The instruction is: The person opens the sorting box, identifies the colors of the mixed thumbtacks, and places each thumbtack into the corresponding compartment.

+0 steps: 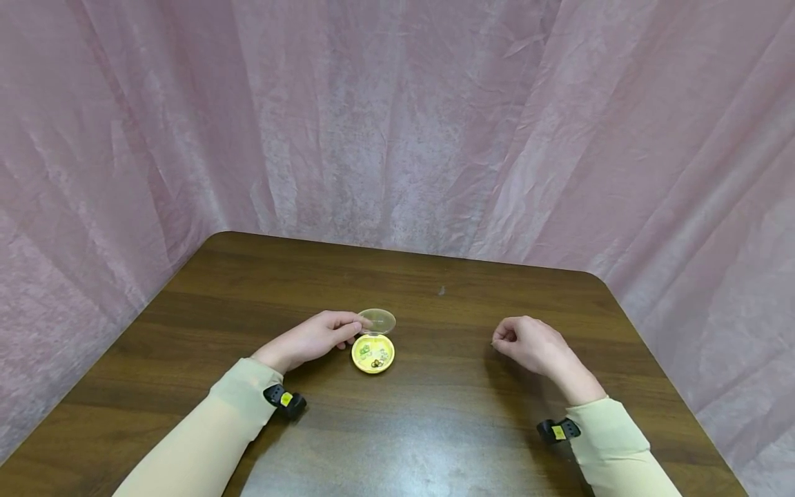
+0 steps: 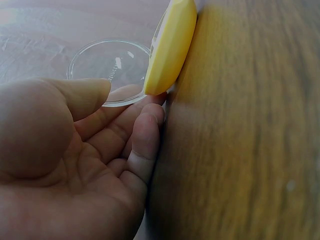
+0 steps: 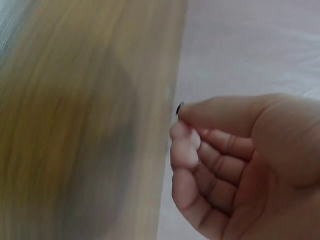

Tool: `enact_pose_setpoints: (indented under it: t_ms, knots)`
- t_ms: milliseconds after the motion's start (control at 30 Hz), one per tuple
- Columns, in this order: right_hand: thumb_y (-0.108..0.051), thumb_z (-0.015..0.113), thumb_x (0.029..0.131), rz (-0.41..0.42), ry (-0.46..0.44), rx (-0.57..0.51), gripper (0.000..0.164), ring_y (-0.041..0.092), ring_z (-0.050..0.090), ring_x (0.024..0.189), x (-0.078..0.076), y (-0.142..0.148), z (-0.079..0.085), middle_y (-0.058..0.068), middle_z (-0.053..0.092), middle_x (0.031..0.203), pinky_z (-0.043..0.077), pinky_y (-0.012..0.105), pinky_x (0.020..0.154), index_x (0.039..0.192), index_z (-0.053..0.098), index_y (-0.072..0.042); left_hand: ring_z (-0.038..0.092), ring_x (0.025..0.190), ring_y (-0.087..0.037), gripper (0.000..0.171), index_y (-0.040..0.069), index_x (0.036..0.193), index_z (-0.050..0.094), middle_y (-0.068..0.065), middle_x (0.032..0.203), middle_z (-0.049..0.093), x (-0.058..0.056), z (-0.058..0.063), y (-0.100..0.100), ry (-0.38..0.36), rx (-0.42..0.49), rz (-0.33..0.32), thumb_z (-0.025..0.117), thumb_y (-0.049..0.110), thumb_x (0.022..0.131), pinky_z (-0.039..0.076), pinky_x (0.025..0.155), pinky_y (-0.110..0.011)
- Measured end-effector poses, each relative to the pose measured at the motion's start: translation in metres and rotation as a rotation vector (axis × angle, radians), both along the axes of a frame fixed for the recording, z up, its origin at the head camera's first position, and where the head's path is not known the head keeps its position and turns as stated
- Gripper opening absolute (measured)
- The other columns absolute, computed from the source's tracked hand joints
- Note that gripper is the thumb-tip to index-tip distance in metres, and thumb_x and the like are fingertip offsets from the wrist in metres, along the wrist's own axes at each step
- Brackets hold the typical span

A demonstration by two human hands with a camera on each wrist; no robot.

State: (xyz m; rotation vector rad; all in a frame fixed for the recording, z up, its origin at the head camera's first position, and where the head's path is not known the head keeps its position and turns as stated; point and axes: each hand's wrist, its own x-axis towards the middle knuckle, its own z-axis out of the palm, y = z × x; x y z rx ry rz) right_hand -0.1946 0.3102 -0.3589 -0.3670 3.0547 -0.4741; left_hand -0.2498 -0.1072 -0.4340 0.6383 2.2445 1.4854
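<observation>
A small round yellow case [image 1: 373, 354] lies on the table with its clear lid [image 1: 377, 321] raised on the far side. Several small green, pale and dark pieces lie inside it; their kind is too small to tell. My left hand [image 1: 319, 336] holds the lid's left edge, thumb in front and a finger showing through the clear plastic in the left wrist view. Well to the right, my right hand [image 1: 535, 347] is above the table. Its thumb and forefinger pinch a tiny dark thing [image 3: 179, 107], mostly hidden by the fingertips.
The brown wooden table [image 1: 428, 407] has rounded far corners. A pink curtain [image 1: 385, 124] hangs behind it and along both sides. A small pale mark [image 1: 442, 290] shows on the tabletop toward the far edge.
</observation>
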Motion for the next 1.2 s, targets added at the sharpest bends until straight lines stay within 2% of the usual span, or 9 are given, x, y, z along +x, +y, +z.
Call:
enact_pose_setpoints:
  t_ms: [100, 200, 333, 433, 533, 667, 800, 967, 1200]
  knots:
    - [-0.020, 0.076, 0.102, 0.071, -0.076, -0.167, 0.008, 0.013, 0.058, 0.077, 0.002, -0.014, 0.006, -0.008, 0.066, 0.082, 0.048, 0.034, 0.073, 0.095, 0.076, -0.016, 0.063, 0.106, -0.023, 0.034, 0.006, 0.145, 0.071, -0.006, 0.126, 0.072, 0.000, 0.000, 0.000, -0.003, 0.004, 0.000, 0.054, 0.021, 0.119, 0.053, 0.094, -0.039]
    - [-0.021, 0.076, 0.103, 0.131, -0.187, -0.359, 0.011, 0.015, 0.062, 0.080, 0.003, -0.028, 0.011, -0.002, 0.068, 0.086, 0.050, 0.030, 0.072, 0.100, 0.077, -0.010, 0.063, 0.107, -0.022, 0.035, 0.006, 0.145, 0.071, -0.006, 0.126, 0.072, 0.001, 0.000, 0.000, -0.004, 0.004, 0.000, 0.054, 0.022, 0.119, 0.053, 0.094, -0.038]
    - [-0.022, 0.077, 0.105, 0.207, -0.324, -0.577, 0.013, 0.020, 0.064, 0.086, 0.004, -0.049, 0.014, 0.008, 0.069, 0.092, 0.055, 0.034, 0.079, 0.105, 0.077, -0.008, 0.064, 0.106, -0.022, 0.035, 0.005, 0.144, 0.071, -0.007, 0.127, 0.073, 0.002, -0.001, -0.001, 0.008, 0.007, -0.008, 0.054, 0.022, 0.119, 0.054, 0.092, -0.036]
    - [-0.021, 0.076, 0.106, 0.269, -0.377, -0.703, 0.015, 0.019, 0.062, 0.086, 0.004, -0.065, 0.014, 0.006, 0.065, 0.089, 0.054, 0.037, 0.082, 0.107, 0.075, -0.006, 0.064, 0.105, -0.022, 0.033, 0.005, 0.141, 0.072, -0.008, 0.124, 0.072, 0.003, -0.001, -0.001, 0.016, 0.011, -0.014, 0.054, 0.022, 0.119, 0.054, 0.091, -0.036]
    - [-0.017, 0.074, 0.107, 0.330, -0.400, -0.834, 0.015, 0.016, 0.058, 0.083, 0.005, -0.080, 0.014, 0.001, 0.062, 0.085, 0.050, 0.034, 0.080, 0.106, 0.073, -0.001, 0.063, 0.105, -0.022, 0.033, 0.006, 0.141, 0.072, -0.007, 0.121, 0.071, 0.003, 0.000, -0.001, 0.017, 0.006, -0.015, 0.055, 0.024, 0.119, 0.053, 0.092, -0.038]
    - [-0.009, 0.069, 0.108, 0.374, -0.467, -1.028, 0.006, 0.014, 0.058, 0.082, 0.007, -0.093, 0.016, 0.000, 0.063, 0.088, 0.050, 0.029, 0.077, 0.105, 0.072, -0.005, 0.064, 0.108, -0.023, 0.034, 0.010, 0.142, 0.073, -0.005, 0.126, 0.072, 0.001, 0.000, 0.001, 0.015, -0.006, -0.014, 0.055, 0.026, 0.119, 0.053, 0.095, -0.041]
    - [-0.004, 0.061, 0.109, 0.434, -0.560, -1.203, 0.016, 0.012, 0.058, 0.084, 0.010, -0.098, 0.019, 0.000, 0.065, 0.093, 0.050, 0.024, 0.076, 0.105, 0.074, -0.013, 0.065, 0.116, -0.022, 0.033, 0.010, 0.142, 0.073, -0.006, 0.136, 0.072, -0.001, -0.001, 0.003, 0.015, -0.007, -0.014, 0.055, 0.026, 0.119, 0.054, 0.099, -0.041]
    - [-0.003, 0.052, 0.111, 0.560, -0.649, -1.309, 0.022, 0.013, 0.052, 0.082, 0.014, -0.104, 0.024, -0.002, 0.060, 0.092, 0.044, 0.026, 0.078, 0.103, 0.071, -0.013, 0.065, 0.116, -0.022, 0.034, 0.009, 0.143, 0.073, -0.006, 0.135, 0.072, -0.001, 0.001, 0.002, 0.018, -0.005, -0.012, 0.055, 0.025, 0.119, 0.054, 0.098, -0.040]
    - [-0.008, 0.052, 0.113, 0.662, -0.723, -1.366, 0.020, 0.015, 0.045, 0.078, 0.017, -0.113, 0.029, -0.002, 0.055, 0.087, 0.038, 0.029, 0.079, 0.101, 0.068, -0.013, 0.063, 0.104, -0.023, 0.035, 0.008, 0.143, 0.072, -0.005, 0.123, 0.072, 0.002, 0.001, -0.001, 0.014, -0.010, -0.010, 0.055, 0.027, 0.119, 0.053, 0.091, -0.040]
